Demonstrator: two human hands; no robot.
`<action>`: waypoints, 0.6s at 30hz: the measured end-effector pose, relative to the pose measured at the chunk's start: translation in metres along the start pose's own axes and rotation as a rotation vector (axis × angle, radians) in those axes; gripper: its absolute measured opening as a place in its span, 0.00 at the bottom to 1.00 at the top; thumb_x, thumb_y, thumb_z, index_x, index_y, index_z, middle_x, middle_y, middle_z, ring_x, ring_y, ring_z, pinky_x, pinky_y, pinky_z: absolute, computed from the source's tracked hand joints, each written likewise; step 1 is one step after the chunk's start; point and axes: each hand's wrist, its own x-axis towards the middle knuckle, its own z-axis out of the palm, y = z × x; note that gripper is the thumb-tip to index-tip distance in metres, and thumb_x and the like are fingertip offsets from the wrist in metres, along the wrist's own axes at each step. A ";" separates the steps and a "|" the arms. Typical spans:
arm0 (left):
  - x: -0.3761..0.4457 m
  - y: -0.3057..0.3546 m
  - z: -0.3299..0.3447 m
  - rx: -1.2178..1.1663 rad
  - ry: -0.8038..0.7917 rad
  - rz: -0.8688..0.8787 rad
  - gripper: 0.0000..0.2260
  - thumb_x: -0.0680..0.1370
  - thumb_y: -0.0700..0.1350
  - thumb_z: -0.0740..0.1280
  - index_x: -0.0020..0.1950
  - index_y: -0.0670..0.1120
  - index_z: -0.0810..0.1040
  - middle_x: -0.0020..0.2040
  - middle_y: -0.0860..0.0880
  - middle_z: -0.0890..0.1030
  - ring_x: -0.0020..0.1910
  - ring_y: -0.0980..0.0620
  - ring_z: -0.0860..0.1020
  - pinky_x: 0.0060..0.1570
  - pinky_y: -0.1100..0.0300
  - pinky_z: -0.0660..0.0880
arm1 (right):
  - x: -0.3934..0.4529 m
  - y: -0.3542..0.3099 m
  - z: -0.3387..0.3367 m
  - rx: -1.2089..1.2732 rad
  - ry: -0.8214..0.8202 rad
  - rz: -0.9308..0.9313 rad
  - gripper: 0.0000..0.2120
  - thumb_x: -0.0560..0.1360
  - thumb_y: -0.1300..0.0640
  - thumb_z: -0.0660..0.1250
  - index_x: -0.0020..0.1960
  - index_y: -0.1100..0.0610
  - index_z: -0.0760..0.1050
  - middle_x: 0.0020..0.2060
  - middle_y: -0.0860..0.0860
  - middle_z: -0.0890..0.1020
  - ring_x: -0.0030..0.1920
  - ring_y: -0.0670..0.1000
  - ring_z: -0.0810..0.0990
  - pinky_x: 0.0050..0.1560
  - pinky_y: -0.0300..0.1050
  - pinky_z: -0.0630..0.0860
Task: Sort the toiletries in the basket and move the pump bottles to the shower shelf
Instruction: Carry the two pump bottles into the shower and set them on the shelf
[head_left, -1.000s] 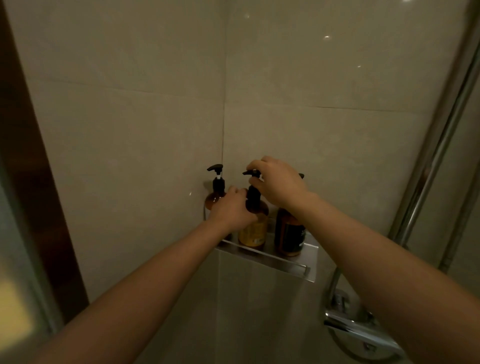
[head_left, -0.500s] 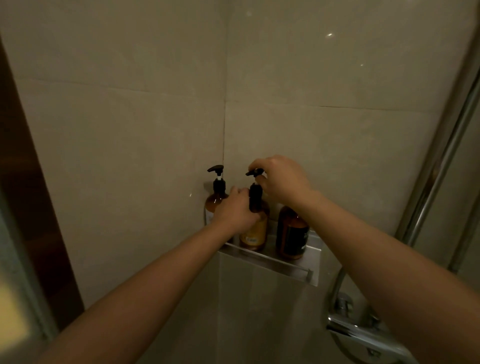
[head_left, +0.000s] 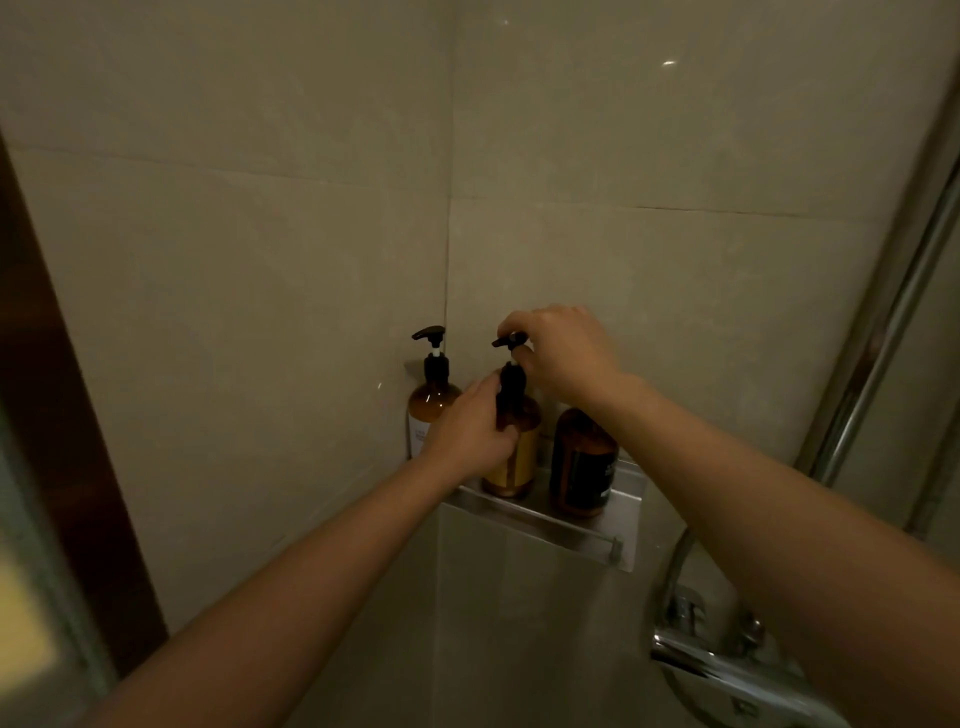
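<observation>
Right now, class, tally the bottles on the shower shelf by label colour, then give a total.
White label: 1, the left bottle
Yellow label: 1, the middle bottle, gripped by the left hand, its pump pinched by the right hand
Black label: 1, the right bottle
Total: 3 pump bottles on the shelf

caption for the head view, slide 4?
Left hand steadies the middle pump bottle on the shower shelf while the right hand pinches its pump head.

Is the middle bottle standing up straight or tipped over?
Standing up. The middle bottle sits on its base on the shelf, pump on top, while the left hand grips it and the right hand pinches the pump.
</observation>
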 end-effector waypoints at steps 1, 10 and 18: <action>0.000 0.001 0.000 0.019 0.010 -0.021 0.27 0.75 0.56 0.70 0.71 0.53 0.67 0.61 0.53 0.74 0.56 0.52 0.76 0.47 0.54 0.78 | 0.000 0.001 0.000 0.004 -0.004 -0.002 0.14 0.79 0.57 0.66 0.63 0.48 0.78 0.52 0.50 0.84 0.52 0.53 0.80 0.51 0.47 0.68; 0.004 0.005 0.001 -0.038 0.037 -0.065 0.21 0.74 0.52 0.73 0.64 0.49 0.72 0.55 0.52 0.75 0.55 0.51 0.76 0.43 0.62 0.70 | 0.001 0.000 -0.001 0.049 -0.021 0.004 0.14 0.78 0.58 0.66 0.62 0.48 0.78 0.50 0.50 0.85 0.51 0.54 0.80 0.49 0.45 0.66; 0.012 0.017 -0.003 0.039 -0.046 -0.073 0.16 0.73 0.51 0.71 0.58 0.47 0.75 0.53 0.46 0.77 0.51 0.46 0.78 0.45 0.46 0.79 | -0.001 -0.002 -0.005 0.049 -0.032 0.006 0.14 0.78 0.56 0.67 0.63 0.47 0.78 0.51 0.50 0.85 0.51 0.53 0.80 0.52 0.47 0.69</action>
